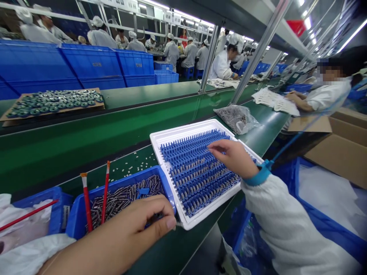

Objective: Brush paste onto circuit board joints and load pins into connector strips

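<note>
My left hand (143, 225) is closed in a pinch at the near corner of the tray. A small spring-like metal part (179, 224) pokes out past its thumb tip. My right hand (232, 154) hovers over the white foam tray (187, 131), thumb and forefinger brought together; what is between them, if anything, is too small to make out. Rows of blue plastic pieces (195, 143) fill the tray, and the nearer rows carry small metal parts (197, 187). Left of the tray, a blue bin (75, 217) holds many loose metal parts (126, 196) and a blue scrap.
Two red-handled brushes (105, 191) stand in the bin. Tiny pale bits (130, 168) are scattered on the green bench. A bag of parts (237, 118) lies behind the tray. A co-worker (323, 91) sits at the right. Cardboard with green rings (54, 103) lies far left.
</note>
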The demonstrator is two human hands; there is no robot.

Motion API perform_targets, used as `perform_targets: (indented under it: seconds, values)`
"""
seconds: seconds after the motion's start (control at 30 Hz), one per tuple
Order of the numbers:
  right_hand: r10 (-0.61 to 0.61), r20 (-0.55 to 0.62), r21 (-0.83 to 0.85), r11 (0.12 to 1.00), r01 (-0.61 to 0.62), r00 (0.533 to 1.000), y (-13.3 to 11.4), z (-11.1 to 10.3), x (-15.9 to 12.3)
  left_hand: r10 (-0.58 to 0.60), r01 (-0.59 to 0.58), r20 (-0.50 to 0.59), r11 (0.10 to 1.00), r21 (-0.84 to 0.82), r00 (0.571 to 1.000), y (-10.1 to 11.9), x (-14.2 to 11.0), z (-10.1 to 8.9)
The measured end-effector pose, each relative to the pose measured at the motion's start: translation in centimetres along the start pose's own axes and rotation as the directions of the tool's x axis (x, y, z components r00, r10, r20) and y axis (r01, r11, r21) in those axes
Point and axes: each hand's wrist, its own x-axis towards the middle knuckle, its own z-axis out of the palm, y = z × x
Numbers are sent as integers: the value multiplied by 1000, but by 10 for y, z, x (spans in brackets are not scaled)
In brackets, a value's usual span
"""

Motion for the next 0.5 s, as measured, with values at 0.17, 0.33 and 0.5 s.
perform_targets:
  seconds: [0.17,0.33,0.5]
  values:
    - [137,294,-281,958,-52,946,46,0,6,-12,10,-36,999,-40,999,-3,4,-6]
    - [236,416,-411,910,-50,878,46,12,8,-33,32,-26,998,-48,999,-5,6,-6]
    - [245,453,-437,899,-27,857,45,17,11,-52,51,-24,997,-51,998,-4,6,-8]
